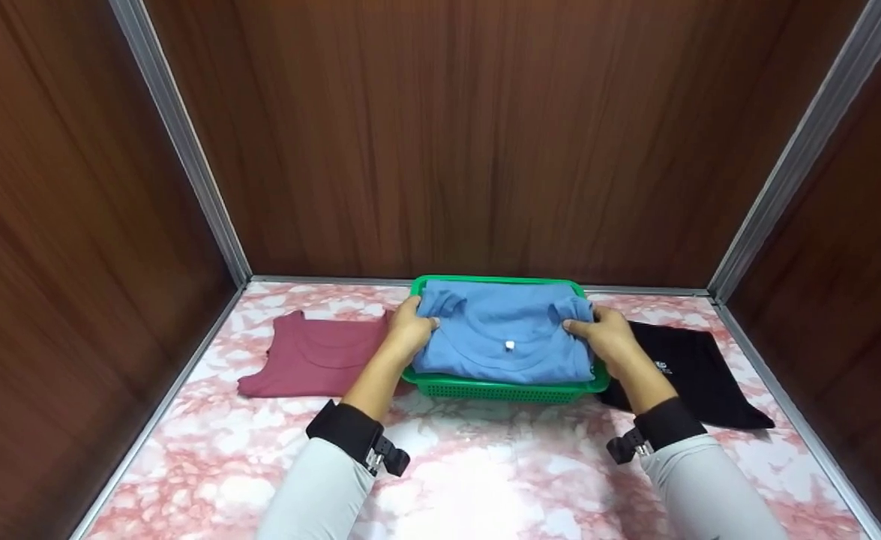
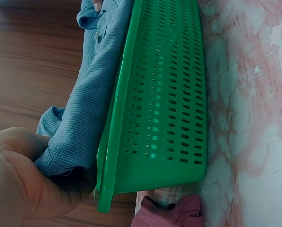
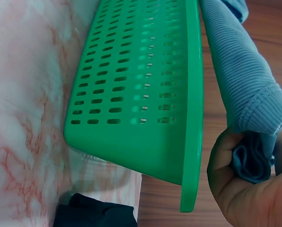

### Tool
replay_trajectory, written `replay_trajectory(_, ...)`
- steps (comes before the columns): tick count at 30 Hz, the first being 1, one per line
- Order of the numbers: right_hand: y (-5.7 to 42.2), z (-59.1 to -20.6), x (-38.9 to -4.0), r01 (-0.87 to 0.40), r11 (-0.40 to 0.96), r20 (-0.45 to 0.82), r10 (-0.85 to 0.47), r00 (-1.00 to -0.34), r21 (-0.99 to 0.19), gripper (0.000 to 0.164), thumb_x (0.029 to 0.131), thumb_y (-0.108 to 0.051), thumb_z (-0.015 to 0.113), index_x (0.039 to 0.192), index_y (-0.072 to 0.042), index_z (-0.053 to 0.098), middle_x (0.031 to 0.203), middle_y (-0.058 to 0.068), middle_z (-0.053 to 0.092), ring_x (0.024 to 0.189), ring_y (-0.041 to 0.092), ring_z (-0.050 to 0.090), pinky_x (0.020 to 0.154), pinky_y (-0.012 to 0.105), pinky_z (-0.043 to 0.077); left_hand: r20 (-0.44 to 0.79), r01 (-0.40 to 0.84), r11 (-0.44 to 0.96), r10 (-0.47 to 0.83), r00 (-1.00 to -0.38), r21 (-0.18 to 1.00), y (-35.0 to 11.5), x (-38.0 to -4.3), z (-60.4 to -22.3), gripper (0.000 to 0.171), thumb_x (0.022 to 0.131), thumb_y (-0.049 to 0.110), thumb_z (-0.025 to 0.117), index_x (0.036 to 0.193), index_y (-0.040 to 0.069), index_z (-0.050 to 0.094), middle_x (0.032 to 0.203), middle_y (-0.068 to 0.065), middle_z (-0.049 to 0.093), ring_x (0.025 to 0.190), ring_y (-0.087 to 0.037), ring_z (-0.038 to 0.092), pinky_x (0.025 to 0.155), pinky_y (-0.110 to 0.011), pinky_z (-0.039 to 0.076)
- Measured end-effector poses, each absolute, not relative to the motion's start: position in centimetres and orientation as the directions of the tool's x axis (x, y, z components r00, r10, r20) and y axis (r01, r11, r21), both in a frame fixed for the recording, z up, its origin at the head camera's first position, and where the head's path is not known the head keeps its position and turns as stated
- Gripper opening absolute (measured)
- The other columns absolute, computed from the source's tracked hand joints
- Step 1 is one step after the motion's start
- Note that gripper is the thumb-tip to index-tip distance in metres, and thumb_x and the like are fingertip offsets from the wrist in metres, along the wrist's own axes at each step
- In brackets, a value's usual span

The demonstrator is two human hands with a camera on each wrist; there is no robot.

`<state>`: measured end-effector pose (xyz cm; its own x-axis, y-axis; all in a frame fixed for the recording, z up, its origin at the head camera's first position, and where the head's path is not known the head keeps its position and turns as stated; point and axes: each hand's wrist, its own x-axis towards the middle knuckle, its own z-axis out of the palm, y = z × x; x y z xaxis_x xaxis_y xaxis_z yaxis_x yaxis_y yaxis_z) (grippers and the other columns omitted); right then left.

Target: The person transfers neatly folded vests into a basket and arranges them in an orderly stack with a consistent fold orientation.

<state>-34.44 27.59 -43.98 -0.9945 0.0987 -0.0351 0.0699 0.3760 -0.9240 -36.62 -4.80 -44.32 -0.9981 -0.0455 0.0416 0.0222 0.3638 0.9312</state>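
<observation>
Folded light-blue ribbed-fabric garment [image 1: 496,307] gripped at both ends over the mouth of the rectangular green perforated plastic basket [image 1: 496,392]

Left hand [image 1: 410,330]: fingers and thumb closed on the blue garment at the left end of the basket, the thumb uppermost. Right hand [image 1: 609,341]: likewise gripping the blue garment, at the right end of the basket, thumb on top and fingers curled underneath. The blue garment spans the basket's opening, neckline facing up, with a small white tag [image 1: 510,346] near its front centre. At the right end of the basket, the right wrist view shows a gap between garment and rim; how far the cloth rests inside cannot be determined.

Just left of the basket, a maroon fabric garment [image 1: 324,356] lies flat, partly hidden by the left forearm. Just right of the basket lies a black fabric garment [image 1: 702,375] bearing a small white print [image 1: 663,367], partly covered by the right forearm. The basket stands on a table [image 1: 470,480] with a pink-and-white marbled surface. Behind the basket rises a dark brown wood-grain panel [image 1: 470,135]. Each wrist, in front of the basket, carries a black strap above a light-grey sleeve
</observation>
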Motion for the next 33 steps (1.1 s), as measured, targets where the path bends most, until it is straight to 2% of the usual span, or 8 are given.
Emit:
replay_trajectory(4,27.7,-43.8,-34.6,0.067,0.375,-0.033,0.097,-0.995,-0.925,0.053,0.089,-0.021,0.068,0.133,0.003,0.05,0.129,0.021,0.054,0.11,0.029,0.051,0.09,0.038,0.046,0.089,0.058,0.384,-0.063,-0.994,0.922,-4.4,-37.0,-44.3,0.053,0.088,0.001,0.062,0.138,-0.001,0.046,0.136,-0.02,0.053,0.128,-0.031,0.047,0.11,-0.042,0.035)
replay_trajectory(13,27.7,-43.4,-35.5,0.074,0.374,-0.048,0.079,-0.996,-0.925,0.053,0.091,-0.023,0.066,0.133,0.003,0.048,0.13,0.02,0.052,0.111,0.029,0.051,0.093,0.04,0.046,0.095,0.049,0.407,-0.093,-0.991,0.912,-4.4,-37.5,-44.2,0.053,0.088,0.004,0.062,0.138,0.0,0.046,0.138,-0.018,0.051,0.13,-0.03,0.046,0.11,-0.042,0.034)
replay_trajectory(20,27.4,-43.0,-36.0,0.038,0.398,-0.014,0.065,-0.998,-0.916,0.053,0.092,-0.019,0.065,0.135,0.005,0.046,0.133,0.022,0.051,0.118,0.032,0.049,0.101,0.046,0.041,0.104,0.044,0.436,-0.114,-0.988,0.899,-4.4,-37.9,-44.2,0.053,0.087,0.006,0.065,0.138,0.001,0.048,0.137,-0.018,0.053,0.128,-0.031,0.047,0.109,-0.041,0.035)
replay_trajectory(25,27.2,-43.4,-36.2,0.019,0.423,0.013,0.073,-0.997,-0.906,0.052,0.091,-0.018,0.066,0.133,0.006,0.048,0.13,0.023,0.053,0.116,0.033,0.05,0.1,0.045,0.042,0.102,0.038,0.451,-0.119,-0.988,0.892,-4.3,-38.1,-44.7,0.055,0.088,0.006,0.064,0.139,0.0,0.046,0.139,-0.018,0.051,0.13,-0.031,0.046,0.11,-0.041,0.034)
replay_trajectory(33,27.2,-44.4,-36.4,0.018,0.483,0.047,0.122,-0.991,-0.876,0.049,0.088,-0.017,0.069,0.128,0.007,0.053,0.125,0.025,0.056,0.113,0.034,0.051,0.098,0.046,0.042,0.133,0.055,0.493,-0.125,-0.983,0.868,-4.1,-38.3,-45.5,0.054,0.085,0.007,0.067,0.136,-0.001,0.05,0.134,-0.02,0.056,0.126,-0.033,0.05,0.108,-0.041,0.037)
